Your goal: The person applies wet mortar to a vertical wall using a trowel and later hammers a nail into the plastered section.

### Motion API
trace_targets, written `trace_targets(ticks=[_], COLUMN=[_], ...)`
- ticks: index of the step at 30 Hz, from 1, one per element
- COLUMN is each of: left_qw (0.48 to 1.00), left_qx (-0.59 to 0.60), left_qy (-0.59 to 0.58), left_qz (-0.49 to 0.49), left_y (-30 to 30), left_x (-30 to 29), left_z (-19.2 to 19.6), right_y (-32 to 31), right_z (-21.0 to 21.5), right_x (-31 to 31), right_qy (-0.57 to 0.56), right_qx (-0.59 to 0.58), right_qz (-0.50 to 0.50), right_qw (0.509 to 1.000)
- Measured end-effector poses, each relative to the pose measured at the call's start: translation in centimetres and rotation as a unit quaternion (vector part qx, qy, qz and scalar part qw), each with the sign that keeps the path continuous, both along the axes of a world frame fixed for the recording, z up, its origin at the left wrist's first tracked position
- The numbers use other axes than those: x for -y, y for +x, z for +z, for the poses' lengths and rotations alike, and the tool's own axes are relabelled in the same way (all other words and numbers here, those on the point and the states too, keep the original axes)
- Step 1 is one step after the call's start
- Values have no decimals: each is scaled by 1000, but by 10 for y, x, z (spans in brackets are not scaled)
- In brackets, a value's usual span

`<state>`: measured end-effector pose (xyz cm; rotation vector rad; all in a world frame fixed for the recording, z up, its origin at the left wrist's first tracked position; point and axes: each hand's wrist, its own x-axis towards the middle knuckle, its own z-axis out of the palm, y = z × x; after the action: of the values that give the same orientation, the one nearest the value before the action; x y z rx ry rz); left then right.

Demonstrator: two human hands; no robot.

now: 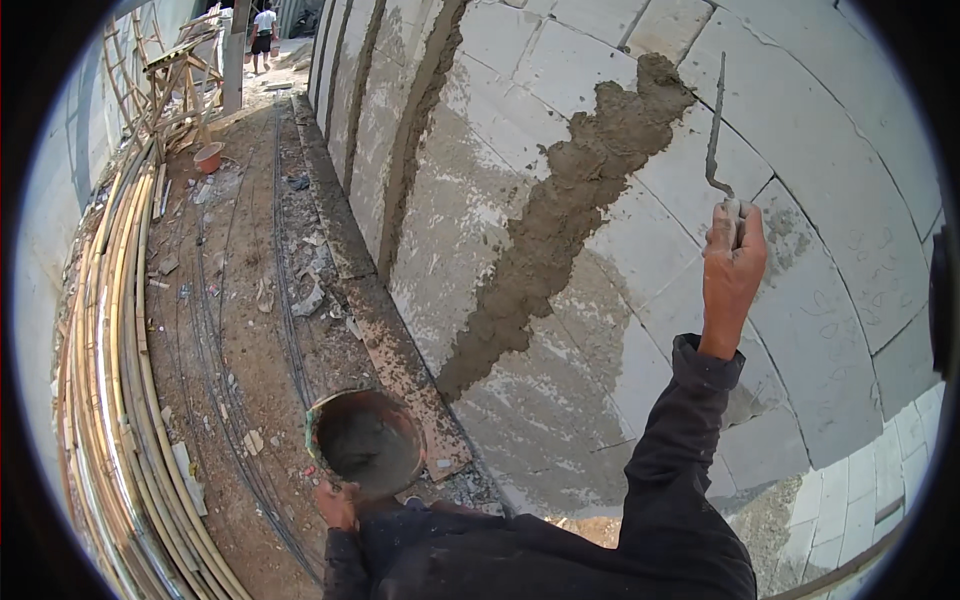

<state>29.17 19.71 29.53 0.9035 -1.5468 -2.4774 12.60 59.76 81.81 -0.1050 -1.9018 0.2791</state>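
Note:
My right hand [734,262] is raised in front of the block wall [840,290], closed around the handle of a trowel [716,140]. The trowel's blade is seen edge-on, pointing up, a little to the right of a thick band of wet mortar [570,200]. That rough grey-brown band runs down the wall from upper right to lower left. Low on the left, my left hand [337,503] grips the rim of a bucket [318,432]. Grey mortar [372,450] lies inside the bucket, which is tipped so that its mouth shows.
Long bamboo poles [110,370] lie along the left wall. Thin dark rods [283,260] stretch over the dirt floor [235,330] among rubble. A wooden scaffold [178,85] and an orange bucket [208,157] stand farther off. One person [263,38] is in the distance.

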Motion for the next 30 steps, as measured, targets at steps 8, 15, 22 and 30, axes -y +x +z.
trace_targets(ticks=[8, 15, 22, 30], left_qw=[997, 974, 997, 998], left_qx=[33, -11, 0, 22], left_qy=[-46, -177, 39, 44], left_qz=[-49, -142, -66, -37], left_y=[17, 44, -7, -17], left_x=[-30, -31, -30, -22], left_z=[-41, -43, -3, -33], right_y=[39, 109, 72, -5], right_z=[-352, -461, -399, -99], right_x=[86, 182, 101, 119], right_qy=[63, 91, -11, -129], right_qx=[606, 694, 628, 468], right_qz=[280, 330, 348, 546], right_qw=[742, 634, 696, 683])
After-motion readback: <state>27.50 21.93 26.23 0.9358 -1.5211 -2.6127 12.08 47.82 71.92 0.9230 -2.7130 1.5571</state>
